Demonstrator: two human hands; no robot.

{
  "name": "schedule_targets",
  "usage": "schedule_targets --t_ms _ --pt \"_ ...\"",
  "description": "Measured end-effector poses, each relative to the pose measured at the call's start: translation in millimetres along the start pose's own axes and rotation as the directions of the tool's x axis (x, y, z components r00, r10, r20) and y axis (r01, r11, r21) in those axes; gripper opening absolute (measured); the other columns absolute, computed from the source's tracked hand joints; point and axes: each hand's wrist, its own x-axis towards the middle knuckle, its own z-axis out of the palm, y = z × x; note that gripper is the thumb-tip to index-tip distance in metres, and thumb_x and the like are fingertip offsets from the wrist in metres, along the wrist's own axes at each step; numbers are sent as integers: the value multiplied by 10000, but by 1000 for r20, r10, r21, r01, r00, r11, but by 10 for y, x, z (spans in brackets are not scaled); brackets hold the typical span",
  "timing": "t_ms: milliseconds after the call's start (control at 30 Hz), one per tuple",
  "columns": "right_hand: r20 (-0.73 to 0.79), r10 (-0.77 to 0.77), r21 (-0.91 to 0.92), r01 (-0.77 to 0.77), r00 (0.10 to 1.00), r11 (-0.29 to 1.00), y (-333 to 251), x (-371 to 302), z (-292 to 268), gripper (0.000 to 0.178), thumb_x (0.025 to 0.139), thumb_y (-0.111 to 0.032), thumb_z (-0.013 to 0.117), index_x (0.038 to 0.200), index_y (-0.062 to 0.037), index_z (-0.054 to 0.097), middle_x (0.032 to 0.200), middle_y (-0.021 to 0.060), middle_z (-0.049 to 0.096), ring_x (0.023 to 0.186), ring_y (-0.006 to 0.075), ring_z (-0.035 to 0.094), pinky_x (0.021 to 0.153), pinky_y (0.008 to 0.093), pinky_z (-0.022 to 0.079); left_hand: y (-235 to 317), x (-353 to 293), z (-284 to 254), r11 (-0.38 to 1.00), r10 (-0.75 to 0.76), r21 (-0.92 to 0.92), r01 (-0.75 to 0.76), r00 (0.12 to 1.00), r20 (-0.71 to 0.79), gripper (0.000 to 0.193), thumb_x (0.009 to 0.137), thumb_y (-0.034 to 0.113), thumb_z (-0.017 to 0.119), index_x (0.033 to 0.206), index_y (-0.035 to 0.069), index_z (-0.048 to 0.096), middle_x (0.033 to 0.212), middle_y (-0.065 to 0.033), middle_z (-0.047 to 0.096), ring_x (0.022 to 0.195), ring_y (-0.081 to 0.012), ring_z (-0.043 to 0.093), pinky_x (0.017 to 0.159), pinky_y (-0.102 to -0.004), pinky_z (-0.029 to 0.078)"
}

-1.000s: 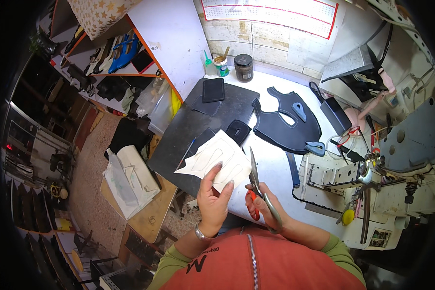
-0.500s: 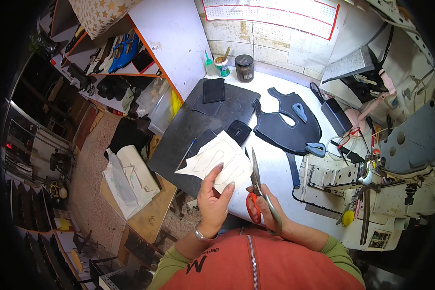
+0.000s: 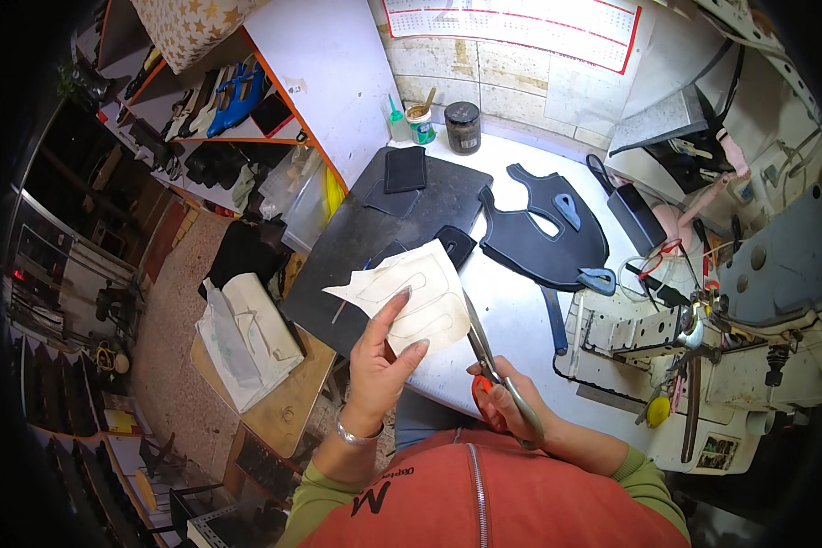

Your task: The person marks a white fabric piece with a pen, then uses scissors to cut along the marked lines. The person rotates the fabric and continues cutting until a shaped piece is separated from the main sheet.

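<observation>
My left hand (image 3: 374,374) pinches a cream-coloured sheet (image 3: 440,300) between thumb and fingers. Long rounded outlines are drawn on the sheet, and its left end runs to a jagged point. In my right hand (image 3: 513,402) is a pair of scissors (image 3: 483,347) with one red handle loop and one grey one. Its blades point away from me, close beside the sheet's right edge; whether they touch the sheet I cannot tell. Beyond the sheet lie a dark slotted piece (image 3: 454,245) and a blue pen, partly covered by it.
A black cutting mat (image 3: 338,265) covers the table's left part. Black stitched panels (image 3: 557,228) with blue-grey loops lie to its right. A sewing machine (image 3: 767,301) stands at the right. Far back are a dark jar (image 3: 463,128) and a small tub (image 3: 420,123).
My left hand has shifted left with the sheet, which is turned slightly. The scissors have tipped and moved a little to the right and nearer to me, with their blades closer together.
</observation>
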Motion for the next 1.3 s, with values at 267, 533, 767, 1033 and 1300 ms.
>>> schedule_targets --t_ms 267,533,767,1033,1300 --pt "-16 8 -32 -8 1000 999 22 -12 -8 760 854 -647 479 1206 22 403 648 -6 440 502 72 407 453 207 325 81 8 2 999 -18 -31 19 1000 25 639 751 -41 673 1338 -37 423 1378 -153 441 1273 -219 417 1061 -335 326" --pt "-54 29 -116 -35 998 993 11 -58 -25 651 880 -627 463 1148 -34 492 638 4 467 570 100 456 529 252 371 73 13 -18 998 -11 -69 14 999 46 636 765 -44 663 1350 -31 413 1371 -145 447 1255 -205 432 1047 -320 334" --pt "-67 50 -105 -56 996 993 -22 -89 -7 613 889 -591 488 1124 -26 520 654 4 455 589 94 442 539 252 366 100 31 -65 998 14 -66 -9 997 80 618 793 -56 640 1363 -17 405 1365 -126 458 1238 -184 443 1032 -306 343" --pt "-71 30 -123 -39 997 992 11 -119 -30 531 902 -523 527 1093 -29 555 702 32 508 651 117 473 592 265 402 112 50 -136 998 -3 -64 9 996 92 638 781 -33 662 1365 -16 406 1356 -125 470 1229 -184 453 1033 -306 342" --pt "-51 57 -146 -64 997 987 47 -127 -45 500 903 -496 543 1085 -30 561 731 51 548 671 122 503 612 267 425 92 88 -73 1000 18 3 -18 1000 12 650 751 -3 697 1345 -6 433 1332 -129 492 1211 -184 473 1017 -305 364"
